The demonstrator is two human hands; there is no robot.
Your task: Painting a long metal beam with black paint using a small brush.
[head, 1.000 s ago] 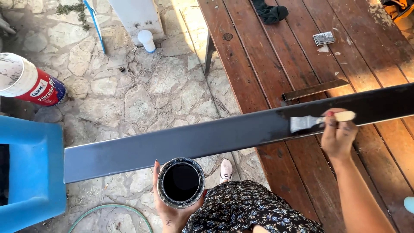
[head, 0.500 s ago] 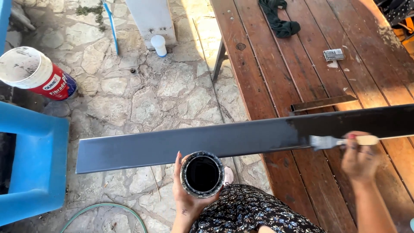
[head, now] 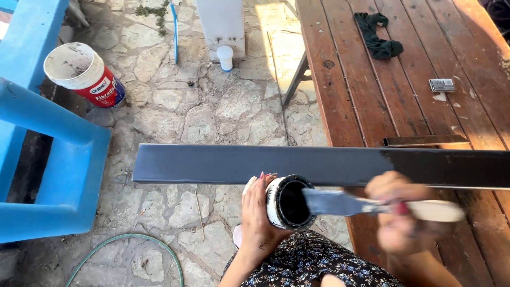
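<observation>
A person's left hand (head: 260,220) wraps its fingers around a small paint can (head: 289,203), tilted so its dark open mouth faces the right hand (head: 396,218). That right hand, blurred by motion, is closed around the pale wooden handle of a flat paintbrush (head: 366,204), whose grey-coated bristles sit at the mouth of the can, just to the right of the left hand's fingertips.

Directly above both hands a long, narrow board (head: 319,165) runs across the view; its left stretch is a matt grey-blue, while the part above the right hand is glossy and near black (whether that is wet paint or shadow cannot be told). The board's right portion rests on a reddish-brown slatted wooden tabletop (head: 372,95), and its left end juts out over a stone-paved floor (head: 202,117).

Farther beyond the right hand, on the tabletop, lie a crumpled dark green cloth (head: 378,34) and a small silvery rectangular object (head: 442,85), well apart from each other. Far to the upper left of the left hand stands a red-and-white bucket (head: 85,74) beside a blue plastic chair (head: 48,159). A green hose (head: 133,247) curves over the floor to the left of the left hand. A dark floral-print garment (head: 313,263) covers the lap below the can.
</observation>
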